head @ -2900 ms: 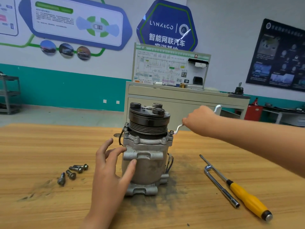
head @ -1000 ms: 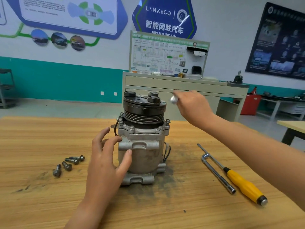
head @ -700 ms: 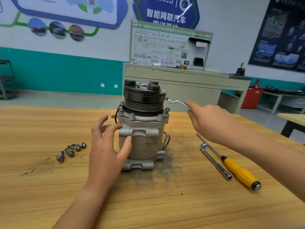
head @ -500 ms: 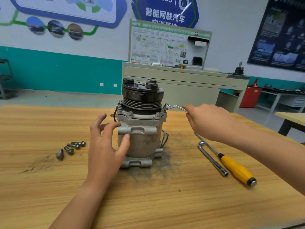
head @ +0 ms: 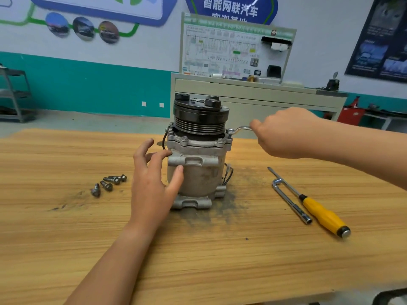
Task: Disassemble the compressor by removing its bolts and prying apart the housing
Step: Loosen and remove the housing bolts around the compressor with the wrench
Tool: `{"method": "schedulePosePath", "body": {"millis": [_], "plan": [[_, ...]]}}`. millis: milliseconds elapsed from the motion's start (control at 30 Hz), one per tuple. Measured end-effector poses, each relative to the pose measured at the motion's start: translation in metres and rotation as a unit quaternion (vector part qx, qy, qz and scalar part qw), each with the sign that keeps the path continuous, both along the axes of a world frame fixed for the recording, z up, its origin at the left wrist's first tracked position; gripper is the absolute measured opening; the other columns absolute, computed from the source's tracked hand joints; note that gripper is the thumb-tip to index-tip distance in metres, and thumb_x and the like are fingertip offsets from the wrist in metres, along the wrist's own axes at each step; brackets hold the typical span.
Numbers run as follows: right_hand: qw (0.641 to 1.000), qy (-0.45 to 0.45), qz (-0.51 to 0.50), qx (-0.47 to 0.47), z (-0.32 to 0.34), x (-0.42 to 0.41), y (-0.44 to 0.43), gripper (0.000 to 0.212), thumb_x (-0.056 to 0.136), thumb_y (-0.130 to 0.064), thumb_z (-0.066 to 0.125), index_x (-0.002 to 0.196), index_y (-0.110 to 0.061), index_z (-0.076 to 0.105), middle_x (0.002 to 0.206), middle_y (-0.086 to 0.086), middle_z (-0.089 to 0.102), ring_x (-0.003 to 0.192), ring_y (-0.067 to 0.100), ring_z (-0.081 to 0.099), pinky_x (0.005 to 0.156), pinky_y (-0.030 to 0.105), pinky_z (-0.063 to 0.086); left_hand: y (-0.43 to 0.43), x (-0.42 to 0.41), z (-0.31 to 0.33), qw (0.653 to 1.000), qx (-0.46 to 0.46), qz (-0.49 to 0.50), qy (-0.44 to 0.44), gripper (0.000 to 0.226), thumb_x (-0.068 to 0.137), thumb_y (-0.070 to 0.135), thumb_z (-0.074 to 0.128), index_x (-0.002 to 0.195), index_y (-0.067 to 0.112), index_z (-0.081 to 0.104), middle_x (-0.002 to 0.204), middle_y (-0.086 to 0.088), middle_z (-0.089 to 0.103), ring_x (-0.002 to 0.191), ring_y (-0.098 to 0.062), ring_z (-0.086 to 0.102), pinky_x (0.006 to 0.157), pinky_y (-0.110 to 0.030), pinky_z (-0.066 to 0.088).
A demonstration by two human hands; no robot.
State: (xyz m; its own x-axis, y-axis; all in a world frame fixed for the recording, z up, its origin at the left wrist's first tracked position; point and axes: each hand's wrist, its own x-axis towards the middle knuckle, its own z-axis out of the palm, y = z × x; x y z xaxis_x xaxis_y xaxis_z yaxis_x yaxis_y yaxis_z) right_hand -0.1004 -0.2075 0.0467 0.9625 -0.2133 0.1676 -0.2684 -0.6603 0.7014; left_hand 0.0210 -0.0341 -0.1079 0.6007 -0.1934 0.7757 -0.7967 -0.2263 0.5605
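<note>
A grey metal compressor [head: 198, 172] with a black pulley on top stands upright on the wooden table [head: 198, 260]. My left hand [head: 154, 179] presses against its left side, fingers spread and thumb on the front of the housing. My right hand [head: 286, 133] grips the handle of a silver offset wrench [head: 239, 129]. The wrench's ring end sits on a bolt [head: 229, 131] at the right rim of the housing flange. Other bolts stand in the flange's front edge.
Several removed bolts [head: 110, 183] lie on the table left of the compressor. To its right lie an L-shaped socket wrench [head: 290, 203] and a yellow-handled screwdriver [head: 319, 213]. Dark grime marks the wood around the compressor. A cabinet [head: 253, 93] stands behind the table.
My right hand lifted the wrench off, brought it back down and set its ring end on the right flange bolt. My left hand stayed on the housing.
</note>
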Motion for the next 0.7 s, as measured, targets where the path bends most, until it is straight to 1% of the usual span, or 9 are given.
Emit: {"method": "schedulePosePath", "body": {"millis": [100,267,333,367,433,500,567,633,700], "plan": [[1.000,0.006,-0.006,0.026,-0.001,0.001,0.001,0.023,0.097,-0.018,0.030,0.114,-0.013,0.045,0.062,-0.002,0.042,0.051,0.012,0.040,0.041,0.025,0.027,0.000,0.000,0.000,1.000,0.003,0.001,0.002,0.031,0.084,0.019,0.065,0.112,0.008,0.058,0.142,-0.010,0.032,0.110,-0.023,0.051,0.082,-0.034,0.045],[0.999,0.026,-0.003,0.030,0.005,0.005,0.005,0.023,0.096,-0.016,0.031,0.105,-0.011,0.051,0.064,0.000,0.043,0.052,0.013,0.040,0.042,0.024,0.027,0.000,0.001,0.001,1.000,0.007,0.002,0.004,0.031,0.084,0.020,0.064,0.113,0.009,0.058,0.142,-0.008,0.032,0.106,-0.025,0.053,0.078,-0.035,0.047],[0.998,0.038,0.009,0.050,0.010,0.003,0.001,0.027,0.097,-0.021,0.029,0.111,-0.011,0.050,0.063,0.000,0.042,0.052,0.012,0.039,0.043,0.024,0.025,0.000,0.001,0.000,1.000,0.002,0.002,0.006,0.031,0.084,0.020,0.064,0.113,0.010,0.058,0.142,-0.008,0.032,0.104,-0.023,0.052,0.077,-0.034,0.046],[0.997,0.039,0.017,0.057,0.011,0.001,-0.001,0.030,0.097,-0.024,0.029,0.116,-0.011,0.049,0.062,-0.001,0.041,0.052,0.012,0.039,0.043,0.023,0.024,-0.001,0.001,0.000,1.000,-0.003,0.001,0.004,0.031,0.084,0.020,0.064,0.113,0.010,0.058,0.142,-0.008,0.033,0.105,-0.017,0.050,0.077,-0.033,0.045],[0.997,0.035,0.030,0.055,0.009,-0.001,-0.004,0.034,0.097,-0.027,0.030,0.124,-0.011,0.045,0.061,-0.002,0.039,0.051,0.010,0.038,0.042,0.023,0.023,-0.002,0.001,-0.002,1.000,-0.012,0.000,0.000,0.031,0.084,0.019,0.064,0.112,0.009,0.059,0.141,-0.008,0.034,0.108,0.001,0.039,0.079,-0.031,0.041],[0.998,0.027,0.040,0.041,0.005,-0.001,-0.005,0.034,0.097,-0.028,0.030,0.123,-0.012,0.044,0.060,-0.003,0.038,0.050,0.010,0.037,0.041,0.022,0.022,-0.003,0.002,-0.003,1.000,-0.018,-0.003,-0.005,0.030,0.084,0.017,0.064,0.111,0.009,0.059,0.140,-0.009,0.035,0.107,0.018,0.030,0.082,-0.028,0.038],[0.998,0.024,0.043,0.038,0.003,0.000,-0.005,0.031,0.097,-0.028,0.030,0.118,-0.012,0.046,0.060,-0.002,0.039,0.049,0.010,0.037,0.041,0.022,0.023,-0.004,0.003,-0.005,1.000,-0.024,-0.010,-0.011,0.029,0.083,0.014,0.065,0.111,0.007,0.059,0.139,-0.011,0.036,0.107,0.032,0.021,0.084,-0.023,0.034],[0.998,0.024,0.040,0.041,0.006,0.001,-0.005,0.028,0.096,-0.027,0.030,0.112,-0.012,0.048,0.060,-0.002,0.040,0.049,0.011,0.037,0.041,0.022,0.025,-0.005,0.003,-0.006,1.000,-0.025,-0.013,-0.013,0.029,0.083,0.013,0.066,0.110,0.007,0.059,0.139,-0.011,0.036,0.107,0.035,0.017,0.083,-0.021,0.033],[0.998,0.022,0.041,0.042,0.010,0.002,-0.006,0.028,0.096,-0.025,0.031,0.111,-0.011,0.050,0.061,-0.002,0.040,0.050,0.011,0.038,0.042,0.022,0.024,-0.004,0.004,-0.006,1.000,-0.021,-0.011,-0.014,0.029,0.084,0.013,0.066,0.111,0.007,0.058,0.139,-0.011,0.036,0.107,0.035,0.016,0.083,-0.024,0.034]]}}
